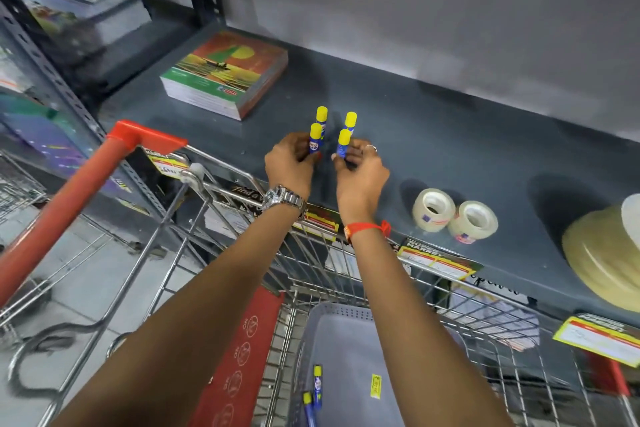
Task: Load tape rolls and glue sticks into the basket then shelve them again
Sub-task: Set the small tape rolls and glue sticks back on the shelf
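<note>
Grey basket holding 2 glue sticks, left hand and right hand each gripping 1 shelf stick

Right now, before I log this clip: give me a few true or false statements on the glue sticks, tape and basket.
1. Each hand holds a glue stick: the left hand and the right hand. True.
2. Four glue sticks stand upright on the shelf. True.
3. The basket is empty. False: two glue sticks lie in it.
4. The small tape rolls are in the basket. False: they sit on the shelf.
</note>
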Tool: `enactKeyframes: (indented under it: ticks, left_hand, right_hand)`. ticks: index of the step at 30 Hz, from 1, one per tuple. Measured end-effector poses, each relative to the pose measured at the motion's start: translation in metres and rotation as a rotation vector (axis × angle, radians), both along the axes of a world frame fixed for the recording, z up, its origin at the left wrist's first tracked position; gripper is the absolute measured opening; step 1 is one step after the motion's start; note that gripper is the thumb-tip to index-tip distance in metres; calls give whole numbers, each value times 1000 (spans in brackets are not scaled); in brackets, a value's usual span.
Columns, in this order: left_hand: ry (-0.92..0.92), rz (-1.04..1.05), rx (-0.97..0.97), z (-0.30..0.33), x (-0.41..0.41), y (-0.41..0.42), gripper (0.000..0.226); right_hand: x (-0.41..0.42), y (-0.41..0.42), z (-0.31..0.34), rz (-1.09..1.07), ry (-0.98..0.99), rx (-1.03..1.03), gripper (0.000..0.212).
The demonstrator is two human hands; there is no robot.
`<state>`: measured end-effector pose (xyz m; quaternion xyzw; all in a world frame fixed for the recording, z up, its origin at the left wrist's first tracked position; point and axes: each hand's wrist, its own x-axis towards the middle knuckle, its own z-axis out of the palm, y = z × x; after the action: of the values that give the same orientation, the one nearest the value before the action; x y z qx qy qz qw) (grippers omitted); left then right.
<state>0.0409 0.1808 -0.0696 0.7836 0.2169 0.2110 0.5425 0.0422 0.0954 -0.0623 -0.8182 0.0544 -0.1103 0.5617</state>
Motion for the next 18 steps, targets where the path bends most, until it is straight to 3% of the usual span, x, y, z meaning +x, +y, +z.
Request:
enactKeyframes:
  ticks: [14,18]
  left_hand:
    - [27,-19,61,-1,-2,1,30]
    - [23,-23,56,-5,-1,4,33]
  right_hand:
    - [2,-1,-8,7,-53,-88,19]
    - [-1,-3,-4,23,-57,-88,33]
